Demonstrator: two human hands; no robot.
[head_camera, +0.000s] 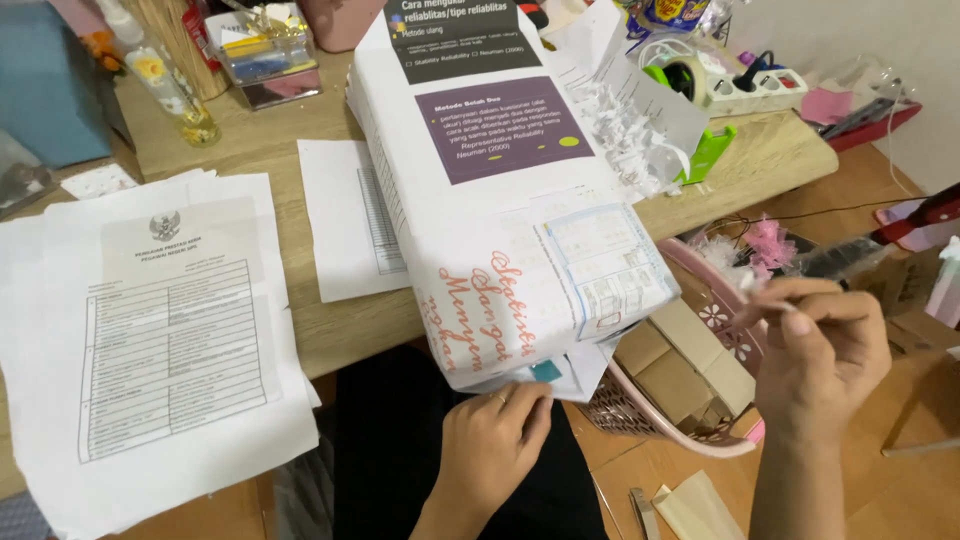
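- The left hand (492, 440) presses curled fingers against the near end of the paper-wrapped box (500, 210), which lies on the desk (270, 140) and juts over its edge.
- The right hand (825, 350) hovers over the pink basket (700, 440), fingertips pinching a small strip of tape (775, 300).
- Printed sheets (160, 340) lie left of the box.

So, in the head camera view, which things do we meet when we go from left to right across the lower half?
Stack of printed forms → left hand at the end of the paper-wrapped box → pink basket with cardboard pieces → right hand, pinching something small.
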